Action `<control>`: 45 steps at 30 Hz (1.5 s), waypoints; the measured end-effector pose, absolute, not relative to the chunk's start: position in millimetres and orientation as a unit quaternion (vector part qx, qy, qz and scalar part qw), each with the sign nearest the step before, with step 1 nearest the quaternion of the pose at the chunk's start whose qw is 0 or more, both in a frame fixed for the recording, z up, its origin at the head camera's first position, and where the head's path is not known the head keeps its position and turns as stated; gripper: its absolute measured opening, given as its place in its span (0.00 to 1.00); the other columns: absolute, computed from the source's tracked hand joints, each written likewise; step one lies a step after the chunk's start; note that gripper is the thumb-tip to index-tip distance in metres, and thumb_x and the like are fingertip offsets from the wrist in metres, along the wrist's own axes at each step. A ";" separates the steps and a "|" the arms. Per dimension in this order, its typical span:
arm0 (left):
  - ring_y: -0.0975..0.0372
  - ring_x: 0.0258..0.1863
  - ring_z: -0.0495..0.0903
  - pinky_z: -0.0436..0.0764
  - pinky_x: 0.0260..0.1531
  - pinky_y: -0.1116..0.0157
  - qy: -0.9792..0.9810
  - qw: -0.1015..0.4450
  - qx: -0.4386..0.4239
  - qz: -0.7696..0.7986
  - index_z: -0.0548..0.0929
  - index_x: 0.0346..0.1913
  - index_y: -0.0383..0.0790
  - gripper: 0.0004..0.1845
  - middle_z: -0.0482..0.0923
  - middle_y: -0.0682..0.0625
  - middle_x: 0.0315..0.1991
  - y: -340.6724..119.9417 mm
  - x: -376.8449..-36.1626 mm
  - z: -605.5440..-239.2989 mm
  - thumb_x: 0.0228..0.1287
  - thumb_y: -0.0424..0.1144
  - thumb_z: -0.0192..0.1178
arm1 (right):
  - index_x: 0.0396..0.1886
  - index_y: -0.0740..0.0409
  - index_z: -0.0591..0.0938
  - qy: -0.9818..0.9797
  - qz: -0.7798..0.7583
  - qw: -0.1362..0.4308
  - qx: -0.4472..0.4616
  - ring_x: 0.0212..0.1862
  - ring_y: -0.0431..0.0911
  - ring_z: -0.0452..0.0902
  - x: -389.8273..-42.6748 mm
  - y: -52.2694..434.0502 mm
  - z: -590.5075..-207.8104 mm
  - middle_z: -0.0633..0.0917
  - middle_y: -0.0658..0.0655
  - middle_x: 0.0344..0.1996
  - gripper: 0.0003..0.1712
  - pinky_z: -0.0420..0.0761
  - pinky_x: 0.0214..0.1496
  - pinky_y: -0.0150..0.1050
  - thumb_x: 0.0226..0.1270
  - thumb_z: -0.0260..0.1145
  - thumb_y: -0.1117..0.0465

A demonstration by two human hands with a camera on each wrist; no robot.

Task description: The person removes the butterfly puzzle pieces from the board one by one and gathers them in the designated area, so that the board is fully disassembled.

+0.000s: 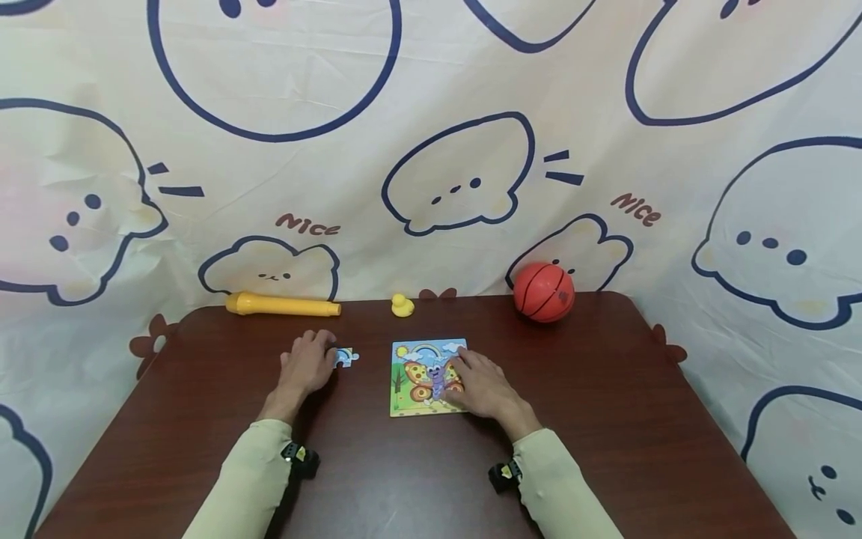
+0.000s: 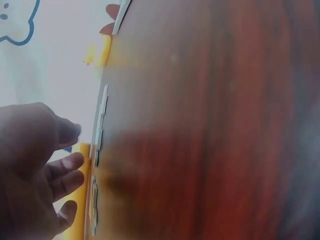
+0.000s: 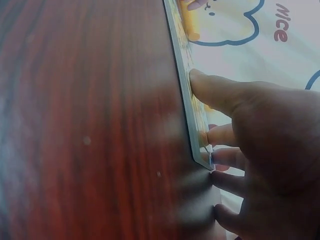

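Observation:
A butterfly jigsaw board (image 1: 419, 358) lies flat at the middle of the dark wooden table (image 1: 606, 419). My right hand (image 1: 471, 378) rests flat on its right half, fingers spread. In the right wrist view the thumb (image 3: 215, 92) presses on the board's edge (image 3: 182, 65). A loose blue puzzle piece (image 1: 346, 357) lies just left of the board. My left hand (image 1: 311, 361) lies palm down beside it, fingertips touching its left side. The left wrist view shows that hand (image 2: 40, 170) with relaxed fingers, gripping nothing.
Along the table's far edge lie a yellow tube-shaped toy (image 1: 283, 305), a small yellow duck (image 1: 402, 305) and an orange basketball (image 1: 544, 292). A cartoon-print cloth (image 1: 458, 112) hangs behind and around the table.

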State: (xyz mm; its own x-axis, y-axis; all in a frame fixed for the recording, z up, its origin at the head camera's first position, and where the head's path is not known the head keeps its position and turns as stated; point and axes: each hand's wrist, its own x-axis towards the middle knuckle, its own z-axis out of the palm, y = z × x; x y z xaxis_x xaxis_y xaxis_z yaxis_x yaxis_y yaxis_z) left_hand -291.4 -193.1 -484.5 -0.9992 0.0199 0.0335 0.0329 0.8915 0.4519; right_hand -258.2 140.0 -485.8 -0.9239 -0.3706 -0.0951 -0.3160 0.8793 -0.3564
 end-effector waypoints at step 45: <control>0.52 0.59 0.68 0.63 0.54 0.47 -0.957 -0.021 -0.106 -0.269 0.77 0.59 0.49 0.21 0.74 0.46 0.58 -57.7 -281.5 -483.9 0.66 0.51 0.59 | 0.75 0.53 0.61 0.972 -0.175 0.088 -0.128 0.76 0.56 0.48 -255.9 150.4 -493.2 0.56 0.58 0.76 0.47 0.57 0.71 0.60 0.64 0.59 0.34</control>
State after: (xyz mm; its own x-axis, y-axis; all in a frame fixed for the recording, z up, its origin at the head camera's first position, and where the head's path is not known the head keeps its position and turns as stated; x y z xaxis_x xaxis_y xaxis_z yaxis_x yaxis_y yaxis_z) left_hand -281.5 -57.7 -483.9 -0.9765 0.2148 0.0164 0.1920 0.8331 0.5188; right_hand -255.9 150.4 -493.2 -0.9518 -0.2793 -0.1267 -0.2177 0.9062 -0.3626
